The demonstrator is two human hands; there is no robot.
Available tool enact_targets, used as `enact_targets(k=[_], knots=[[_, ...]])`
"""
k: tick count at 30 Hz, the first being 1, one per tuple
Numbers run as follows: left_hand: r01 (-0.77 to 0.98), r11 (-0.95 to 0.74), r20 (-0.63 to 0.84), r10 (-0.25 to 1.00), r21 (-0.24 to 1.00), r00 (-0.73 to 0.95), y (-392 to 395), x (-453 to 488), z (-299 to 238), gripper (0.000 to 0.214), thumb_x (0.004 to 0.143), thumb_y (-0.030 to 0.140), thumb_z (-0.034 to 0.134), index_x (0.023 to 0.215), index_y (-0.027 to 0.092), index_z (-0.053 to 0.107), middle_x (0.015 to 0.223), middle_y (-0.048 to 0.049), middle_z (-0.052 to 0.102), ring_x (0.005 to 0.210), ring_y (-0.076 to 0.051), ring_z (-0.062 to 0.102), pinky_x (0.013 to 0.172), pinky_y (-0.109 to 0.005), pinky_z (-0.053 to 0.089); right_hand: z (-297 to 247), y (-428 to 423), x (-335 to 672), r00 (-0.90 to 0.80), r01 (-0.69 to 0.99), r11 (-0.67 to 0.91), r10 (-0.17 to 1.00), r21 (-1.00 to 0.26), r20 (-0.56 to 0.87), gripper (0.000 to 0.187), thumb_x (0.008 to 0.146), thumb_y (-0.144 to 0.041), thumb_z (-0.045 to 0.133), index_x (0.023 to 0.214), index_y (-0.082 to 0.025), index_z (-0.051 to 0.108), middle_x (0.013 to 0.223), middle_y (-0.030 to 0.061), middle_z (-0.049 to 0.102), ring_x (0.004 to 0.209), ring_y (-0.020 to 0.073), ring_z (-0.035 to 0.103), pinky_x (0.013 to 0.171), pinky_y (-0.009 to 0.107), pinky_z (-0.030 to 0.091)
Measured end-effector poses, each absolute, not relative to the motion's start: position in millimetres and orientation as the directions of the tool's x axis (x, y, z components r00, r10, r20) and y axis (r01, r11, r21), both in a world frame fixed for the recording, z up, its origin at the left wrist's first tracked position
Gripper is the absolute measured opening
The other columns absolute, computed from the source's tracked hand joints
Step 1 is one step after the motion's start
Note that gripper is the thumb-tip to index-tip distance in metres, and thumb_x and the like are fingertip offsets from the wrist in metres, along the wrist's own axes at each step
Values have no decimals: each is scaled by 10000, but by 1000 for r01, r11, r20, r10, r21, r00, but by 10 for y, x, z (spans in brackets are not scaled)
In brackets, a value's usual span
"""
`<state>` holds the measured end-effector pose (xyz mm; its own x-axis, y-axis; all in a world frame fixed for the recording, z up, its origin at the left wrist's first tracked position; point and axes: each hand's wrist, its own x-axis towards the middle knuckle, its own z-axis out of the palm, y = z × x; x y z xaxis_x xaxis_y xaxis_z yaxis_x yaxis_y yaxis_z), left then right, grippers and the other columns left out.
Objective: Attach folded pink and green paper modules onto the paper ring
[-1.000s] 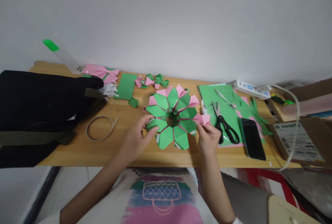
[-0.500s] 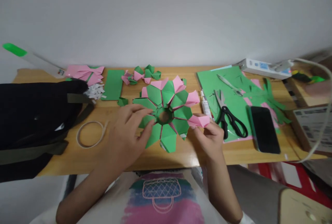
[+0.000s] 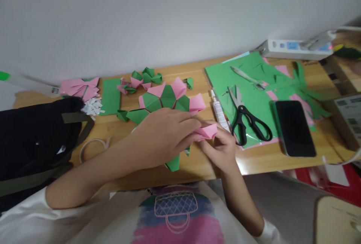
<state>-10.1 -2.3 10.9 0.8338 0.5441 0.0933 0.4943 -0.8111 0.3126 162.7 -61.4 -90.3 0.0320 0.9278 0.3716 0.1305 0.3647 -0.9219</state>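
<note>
A ring of folded green and pink paper, shaped like a flower [image 3: 168, 96], lies on the wooden table in front of me. My left hand [image 3: 166, 134] reaches across its middle and hides the centre hole and much of the near side. Its fingers pinch the inner end of a pink folded paper petal [image 3: 208, 131] on the ring's right side. From beneath and outside, my right hand [image 3: 221, 146] grips the same petal between thumb and fingers. The glue tube [image 3: 220, 114] lies just beyond my right hand.
Black-handled scissors [image 3: 248, 119], a cutter knife [image 3: 246, 77] and a phone [image 3: 295, 128] rest on or beside green sheets [image 3: 220, 72] at right. Loose folded pieces [image 3: 137, 80] lie behind. A black bag [image 3: 36, 134] and a tape ring [image 3: 81, 151] are at left.
My left hand has moved right, from the ring's left side across its centre to the pink petal. My right hand keeps hold of that petal. The camera view has tilted slightly.
</note>
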Motion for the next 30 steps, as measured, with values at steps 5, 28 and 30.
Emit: enact_targets(k=[5,28,30], knots=[[593,-711,43,653,378,756,-22,-218,132,375,937,534,517,974,187,654,800,-10,681,706,-161,607,611,-274,411,-822,-568,1599,12,94,364,930,-926,367,188,814,-102,620,894,-245,712,918,11,717,823,151,658,733,284,536],[559,-368,72,874,743,480,-70,-551,-202,146,872,399,658,861,274,732,844,-12,747,753,-171,691,632,-291,574,-747,-425,1484,-48,253,499,862,-829,505,75,887,-173,632,895,-207,698,878,30,703,850,141,668,748,267,538],[550,-365,82,878,751,471,-71,-544,-199,148,867,385,667,878,253,733,855,-18,748,748,-168,692,621,-278,575,-747,-421,1494,-77,287,516,852,-807,518,95,907,-172,599,913,-213,686,905,37,702,875,148,664,758,279,535]])
